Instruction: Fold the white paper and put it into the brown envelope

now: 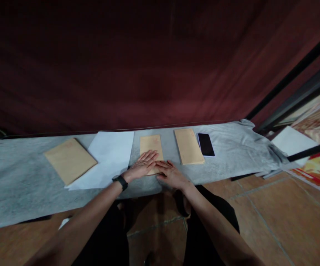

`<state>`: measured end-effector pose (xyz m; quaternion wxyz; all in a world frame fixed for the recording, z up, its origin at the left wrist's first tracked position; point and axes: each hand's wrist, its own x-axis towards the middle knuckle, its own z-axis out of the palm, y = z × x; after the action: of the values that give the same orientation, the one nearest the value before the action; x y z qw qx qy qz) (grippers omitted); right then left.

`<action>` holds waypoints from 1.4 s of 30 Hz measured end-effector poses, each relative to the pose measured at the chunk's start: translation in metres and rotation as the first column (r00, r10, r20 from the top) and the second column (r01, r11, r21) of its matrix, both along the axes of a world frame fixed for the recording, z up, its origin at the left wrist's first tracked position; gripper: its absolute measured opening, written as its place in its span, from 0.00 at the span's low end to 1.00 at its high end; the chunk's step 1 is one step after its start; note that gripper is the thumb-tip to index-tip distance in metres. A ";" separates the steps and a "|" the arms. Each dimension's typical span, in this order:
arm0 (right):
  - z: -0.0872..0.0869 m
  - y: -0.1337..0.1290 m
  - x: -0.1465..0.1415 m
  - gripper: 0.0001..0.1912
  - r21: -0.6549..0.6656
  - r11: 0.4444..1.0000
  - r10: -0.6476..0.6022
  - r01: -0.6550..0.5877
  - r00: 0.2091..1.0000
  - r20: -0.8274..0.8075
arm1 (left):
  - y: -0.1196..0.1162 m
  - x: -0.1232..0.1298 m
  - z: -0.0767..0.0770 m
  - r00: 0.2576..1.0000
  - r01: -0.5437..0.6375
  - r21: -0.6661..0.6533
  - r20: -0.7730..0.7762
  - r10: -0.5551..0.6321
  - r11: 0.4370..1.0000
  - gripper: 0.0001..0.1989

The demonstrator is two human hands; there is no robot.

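Note:
A brown paper envelope [150,142] with faint reddish print lies flat on the grey cloth in front of me. My left hand [142,165] rests on it palm down, fingers stretched out and pointing up to the right. Against the envelope's lower right edge lies my right hand [172,174], also flat, its fingertips close to the left hand. Both hands are open and hold nothing. The envelope's lower part is mostly covered by them. A dark watch [120,181] is on my left wrist.
White paper sheets [112,155] lie left, partly under a stack of brown envelopes [69,160]. Right of my hands are another envelope stack [189,146] and a phone [206,144]. Grey cloth [231,147] covers the narrow surface. A dark red curtain-like backdrop [148,74] rises behind; black bars [295,74] stand right.

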<state>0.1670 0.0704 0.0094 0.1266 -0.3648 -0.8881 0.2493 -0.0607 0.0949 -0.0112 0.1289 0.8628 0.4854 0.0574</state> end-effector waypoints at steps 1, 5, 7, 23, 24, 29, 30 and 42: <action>0.001 0.000 0.000 0.26 -0.004 1.000 -0.008 0.008 1.000 -0.022 | -0.010 -0.002 0.003 1.000 0.008 -0.016 0.014 -0.008 1.000 0.28; 0.002 0.004 -0.001 0.20 -0.017 0.999 -0.041 0.039 0.989 -0.141 | -0.048 -0.005 0.012 0.995 0.038 -0.019 0.090 -0.036 0.999 0.27; 0.001 0.005 -0.001 0.15 -0.009 0.999 -0.046 0.045 0.981 -0.187 | -0.064 -0.002 0.014 0.989 -0.012 0.020 0.149 0.009 1.000 0.25; -0.002 -0.004 -0.012 0.11 0.155 0.971 -0.172 0.182 0.982 -0.076 | -0.087 0.016 0.012 0.950 -0.298 0.172 0.149 0.274 0.939 0.19; -0.002 -0.007 -0.014 0.12 0.187 0.966 -0.168 0.178 0.983 -0.071 | -0.089 0.016 0.012 0.959 -0.272 0.183 0.136 0.249 0.945 0.20; -0.011 -0.043 -0.028 0.24 0.287 0.955 -0.061 0.080 0.995 -0.075 | -0.102 0.017 0.007 0.988 -0.153 0.256 0.068 0.140 0.954 0.25; -0.014 -0.050 -0.029 0.27 0.299 0.950 -0.070 0.086 0.996 -0.063 | -0.105 0.018 0.006 0.990 -0.144 0.259 0.050 0.135 0.955 0.26; -0.028 -0.063 0.000 0.36 0.406 0.906 -0.153 0.119 0.987 0.050 | -0.116 0.013 0.004 0.994 -0.099 0.186 -0.023 0.105 0.977 0.42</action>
<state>0.1665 0.0078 -0.0183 0.1798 -0.4018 -0.8971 0.0374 -0.0478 -0.0212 -0.0074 0.0372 0.8457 0.5239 0.0946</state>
